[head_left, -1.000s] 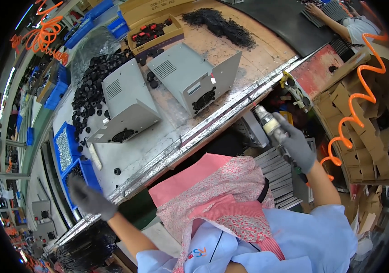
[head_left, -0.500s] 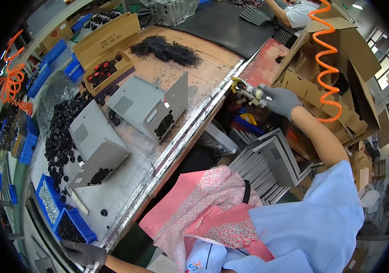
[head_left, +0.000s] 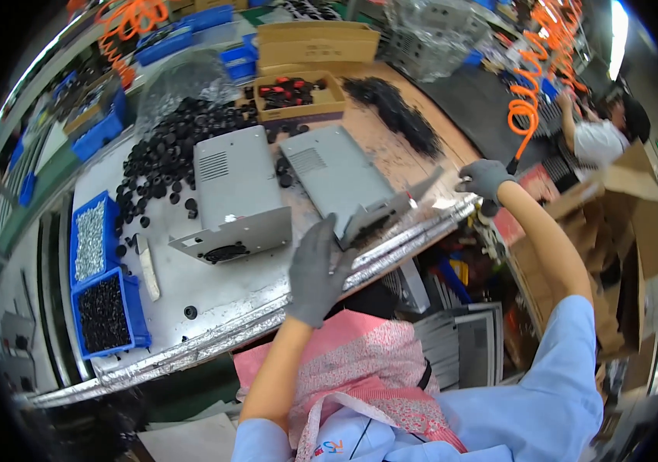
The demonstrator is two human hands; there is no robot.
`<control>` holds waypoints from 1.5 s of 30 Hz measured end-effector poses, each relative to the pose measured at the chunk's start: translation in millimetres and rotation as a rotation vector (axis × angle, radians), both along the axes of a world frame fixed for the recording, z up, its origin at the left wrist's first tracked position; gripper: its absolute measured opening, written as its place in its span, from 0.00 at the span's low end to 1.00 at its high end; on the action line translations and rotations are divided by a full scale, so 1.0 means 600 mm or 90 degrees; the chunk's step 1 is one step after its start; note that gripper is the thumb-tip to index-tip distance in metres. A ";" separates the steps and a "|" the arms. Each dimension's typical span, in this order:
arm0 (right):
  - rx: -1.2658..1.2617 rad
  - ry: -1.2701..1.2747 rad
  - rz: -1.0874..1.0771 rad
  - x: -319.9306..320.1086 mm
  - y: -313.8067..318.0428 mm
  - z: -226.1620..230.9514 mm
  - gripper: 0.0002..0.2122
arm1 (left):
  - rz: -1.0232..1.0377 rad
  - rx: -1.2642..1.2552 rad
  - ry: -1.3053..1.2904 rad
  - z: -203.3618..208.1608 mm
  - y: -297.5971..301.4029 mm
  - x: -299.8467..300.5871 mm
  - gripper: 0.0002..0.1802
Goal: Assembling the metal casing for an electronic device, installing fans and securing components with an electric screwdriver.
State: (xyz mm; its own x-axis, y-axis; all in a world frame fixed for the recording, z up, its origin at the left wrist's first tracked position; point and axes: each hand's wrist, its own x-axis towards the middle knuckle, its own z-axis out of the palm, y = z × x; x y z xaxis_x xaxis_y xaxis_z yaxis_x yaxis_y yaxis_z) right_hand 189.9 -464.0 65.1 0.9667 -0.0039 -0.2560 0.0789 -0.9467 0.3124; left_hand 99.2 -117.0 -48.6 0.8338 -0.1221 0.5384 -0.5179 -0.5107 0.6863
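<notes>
Two grey metal housings lie on the workbench, one on the left [head_left: 240, 192] and one on the right [head_left: 340, 177]. My left hand [head_left: 317, 269], in a grey glove, is open with fingers spread over the bench's front edge [head_left: 213, 327], just in front of the right housing. My right hand [head_left: 485, 181], also gloved, is closed around an air screwdriver [head_left: 490, 206] at the bench's right corner. An orange coiled hose [head_left: 525, 100] runs up from it.
A heap of black round parts [head_left: 167, 150], two blue bins [head_left: 102, 308] and a white-handled tool [head_left: 146, 266] lie left. A cardboard box [head_left: 298, 100] and black ties [head_left: 398, 115] lie behind. Cardboard boxes [head_left: 621, 200], stacked metal panels [head_left: 460, 339] and another person [head_left: 602, 138] are right.
My left hand has come up from low on the left to the bench's front edge by the right housing. My right hand has carried the air screwdriver to the bench's right corner.
</notes>
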 end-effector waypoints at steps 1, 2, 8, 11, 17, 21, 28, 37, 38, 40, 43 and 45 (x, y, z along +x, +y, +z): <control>0.085 -0.028 0.012 0.024 0.018 0.001 0.18 | 0.002 0.025 0.017 0.004 -0.015 0.009 0.31; 0.173 -0.052 0.023 0.046 0.040 0.001 0.19 | 0.001 0.053 0.037 0.005 -0.026 0.018 0.30; 0.270 -0.089 0.136 0.200 0.210 -0.008 0.17 | 0.024 0.151 0.078 0.012 -0.021 0.031 0.20; 0.276 -0.121 0.196 0.265 0.259 -0.032 0.17 | 0.013 0.099 0.016 0.004 0.007 0.001 0.17; 0.300 -0.144 0.186 0.398 0.330 -0.071 0.20 | -0.018 0.083 0.098 0.003 0.029 -0.006 0.19; 0.319 -0.076 0.054 0.463 0.360 -0.101 0.26 | -0.039 0.109 0.140 0.009 0.033 -0.003 0.20; 0.338 -0.037 0.063 0.507 0.347 -0.115 0.29 | -0.041 0.140 0.132 0.004 0.036 -0.001 0.23; 0.272 -0.125 0.064 0.493 0.349 -0.133 0.26 | -0.044 0.102 0.122 0.001 0.030 0.001 0.18; 0.300 -0.078 0.057 0.496 0.347 -0.128 0.25 | -0.044 0.098 0.116 0.000 0.030 0.001 0.20; 0.326 -0.032 0.054 0.499 0.343 -0.125 0.24 | -0.043 0.106 0.115 0.000 0.031 0.000 0.20; 0.302 0.006 0.071 0.495 0.339 -0.125 0.19 | -0.044 0.101 0.112 0.001 0.031 -0.001 0.18; 0.371 -0.108 0.076 0.482 0.337 -0.124 0.13 | -0.041 0.094 0.109 0.003 0.032 -0.001 0.18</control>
